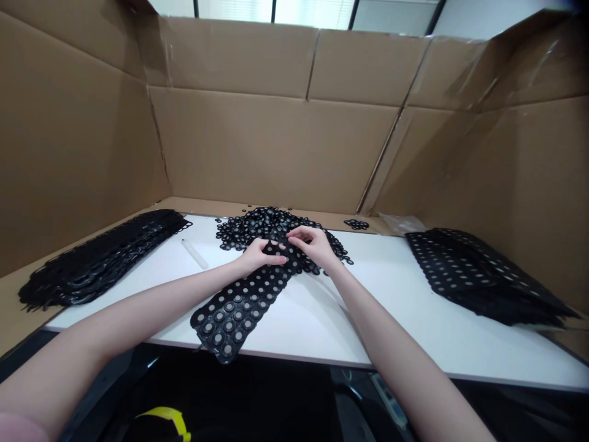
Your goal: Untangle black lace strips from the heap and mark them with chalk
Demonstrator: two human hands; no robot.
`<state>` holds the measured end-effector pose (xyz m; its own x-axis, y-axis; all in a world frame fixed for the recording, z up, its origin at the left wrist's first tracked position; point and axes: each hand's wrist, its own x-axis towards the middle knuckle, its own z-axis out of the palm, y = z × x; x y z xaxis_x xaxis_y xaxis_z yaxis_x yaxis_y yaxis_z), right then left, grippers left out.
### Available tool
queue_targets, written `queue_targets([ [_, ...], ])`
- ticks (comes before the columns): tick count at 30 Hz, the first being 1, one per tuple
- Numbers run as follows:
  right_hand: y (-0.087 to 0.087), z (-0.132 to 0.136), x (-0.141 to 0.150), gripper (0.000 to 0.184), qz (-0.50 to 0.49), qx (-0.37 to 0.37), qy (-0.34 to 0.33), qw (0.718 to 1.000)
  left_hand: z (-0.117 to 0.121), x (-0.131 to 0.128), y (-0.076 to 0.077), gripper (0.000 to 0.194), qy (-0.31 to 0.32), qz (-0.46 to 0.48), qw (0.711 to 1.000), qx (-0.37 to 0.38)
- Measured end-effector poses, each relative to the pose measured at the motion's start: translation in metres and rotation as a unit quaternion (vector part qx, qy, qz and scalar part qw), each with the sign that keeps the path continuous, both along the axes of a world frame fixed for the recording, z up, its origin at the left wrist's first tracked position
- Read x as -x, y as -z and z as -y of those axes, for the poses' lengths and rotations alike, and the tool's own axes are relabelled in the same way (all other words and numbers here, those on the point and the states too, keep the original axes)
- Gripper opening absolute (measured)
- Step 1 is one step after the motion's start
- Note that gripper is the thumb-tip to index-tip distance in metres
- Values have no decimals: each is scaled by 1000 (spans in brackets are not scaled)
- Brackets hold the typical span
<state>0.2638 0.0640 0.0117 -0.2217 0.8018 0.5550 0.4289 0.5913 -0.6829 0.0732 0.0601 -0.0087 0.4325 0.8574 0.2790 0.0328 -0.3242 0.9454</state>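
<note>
Before the ring pile [246, 228], we work the dotted strip [248, 294]: left hand [258, 255] grasping it, right hand [314, 244] pinched, contents unclear; fingertip precision seems needed next.

No text, label, number or sign is legible.

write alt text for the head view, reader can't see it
A person's left-hand grip is on a black strip with pale dots; the right-hand grip pinches near its far end. Beyond is a pile of small black rings on a white table, with black stacks either side and cardboard walls around.
</note>
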Motion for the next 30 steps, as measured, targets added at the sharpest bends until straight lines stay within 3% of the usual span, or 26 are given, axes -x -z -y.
queue_targets([
  [4, 0, 3, 5, 18, 19, 7, -18, 1000, 1, -2, -4, 36, -10, -73, 997, 2],
  [10, -6, 9, 6, 28, 50, -69, 21, 996, 3, -4, 1, 32, -13, -22, 1000, 9],
  [13, -8, 11, 5, 28, 115, -85, -5, 990, 4, -4, 2, 32, -16, -1, 1000, 17],
  [17, -3, 8, 4, 28, 147, -68, -40, 986, 4, -3, 2, 31, -16, -9, 1000, 15],
  [22, 4, 3, 8, 40, 122, -36, -16, 992, 4, -2, 2, 31, -20, -14, 1000, 18],
  [27, 3, 3, 14, 45, 48, 28, -18, 998, 3, -2, 3, 33, 6, 38, 999, 32],
  [30, 0, 4, 9, 40, 27, 56, -55, 997, 2, -2, 3, 31, 9, 73, 997, 34],
])
